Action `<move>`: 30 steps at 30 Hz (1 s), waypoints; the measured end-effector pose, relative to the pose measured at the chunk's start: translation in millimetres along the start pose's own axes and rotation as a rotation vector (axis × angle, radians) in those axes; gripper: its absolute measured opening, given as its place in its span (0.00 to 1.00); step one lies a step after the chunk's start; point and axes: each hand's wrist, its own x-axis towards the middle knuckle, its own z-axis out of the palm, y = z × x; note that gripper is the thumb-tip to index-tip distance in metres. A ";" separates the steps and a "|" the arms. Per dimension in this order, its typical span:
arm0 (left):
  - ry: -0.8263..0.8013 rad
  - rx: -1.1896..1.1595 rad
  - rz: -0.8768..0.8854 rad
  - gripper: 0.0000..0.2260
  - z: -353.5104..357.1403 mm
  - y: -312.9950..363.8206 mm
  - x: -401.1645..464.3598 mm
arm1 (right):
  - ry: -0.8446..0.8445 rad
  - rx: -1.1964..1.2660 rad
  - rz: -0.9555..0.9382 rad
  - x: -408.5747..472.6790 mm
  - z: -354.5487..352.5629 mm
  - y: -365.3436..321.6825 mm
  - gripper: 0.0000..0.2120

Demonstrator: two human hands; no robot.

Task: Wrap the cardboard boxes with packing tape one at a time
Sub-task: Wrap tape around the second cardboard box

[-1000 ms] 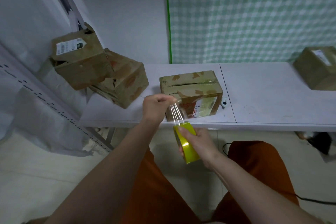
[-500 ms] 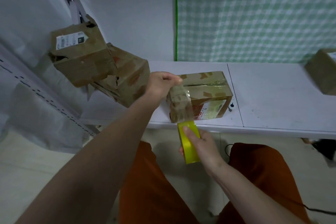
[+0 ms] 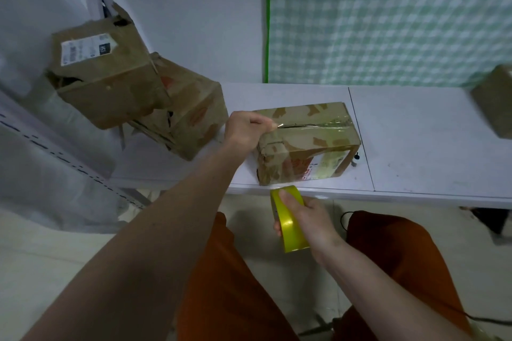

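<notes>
**One box under tape, four boxes in view**

Four cardboard boxes can be counted. The box being wrapped [image 3: 307, 144] lies on the white table [image 3: 415, 141], near its front edge, with its long side across the view. Clear tape already shines along its top seam and over its left end. A printed label with red letters is on its front face.

The left hand [image 3: 246, 130] is at the top left corner of this box. Its fingers are curled, and thumb and forefinger pinch the free end of the clear tape against the box top. The right hand [image 3: 307, 216] is lower, in front of the table edge and just under the box. Its fingers are wrapped around one yellow tape roll [image 3: 289, 219], with the thumb lying on the upper rim of the roll. The strip between roll and box is hard to see.

Two more boxes are at the left end of the table: a tilted box with a white label [image 3: 105, 77] leans high against the wall, and a worn box [image 3: 188, 113] sits under and beside it, touching it. The fourth box [image 3: 496, 102] stands at the far right, cut by the picture edge and well apart from the others.

Behind the table hangs a green checked cloth [image 3: 388, 16]. The person's orange trousers [image 3: 235, 285] fill the lower part.
</notes>
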 end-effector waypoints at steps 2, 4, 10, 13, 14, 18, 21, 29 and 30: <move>0.017 -0.038 -0.008 0.05 -1.6 1.8 -2.2 | -0.017 -0.024 0.016 -1.1 -5.7 -4.2 0.16; 0.070 -0.085 -0.020 0.02 -5.4 1.1 -8.8 | -0.062 -0.095 0.008 -2.9 -18.2 -13.5 0.17; 0.291 -0.249 -0.181 0.02 -18.2 -13.1 -33.4 | -0.181 -0.926 -0.177 -6.2 -58.6 -45.5 0.22; 0.336 -0.353 -0.283 0.07 -20.6 -16.3 -45.1 | -0.017 -1.308 -0.292 -10.6 -70.6 -54.3 0.24; 0.341 -0.388 -0.306 0.10 -20.4 -18.6 -48.3 | 0.042 -1.326 -0.353 -11.7 -75.9 -57.1 0.24; 0.366 -0.511 -0.407 0.12 -9.9 -19.4 -62.5 | 0.333 -0.990 -0.613 -10.9 -92.2 -65.6 0.24; 0.427 -0.616 -0.462 0.06 0.9 -13.7 -68.6 | 0.489 -0.916 -0.691 -7.1 -91.5 -77.8 0.26; 0.457 -0.913 -0.626 0.04 19.2 -7.5 -74.0 | 0.617 -1.189 -0.855 34.1 -85.6 -104.7 0.27; 0.451 -0.973 -0.631 0.08 20.9 -7.3 -74.3 | 0.621 -1.197 -0.869 37.9 -85.6 -107.4 0.27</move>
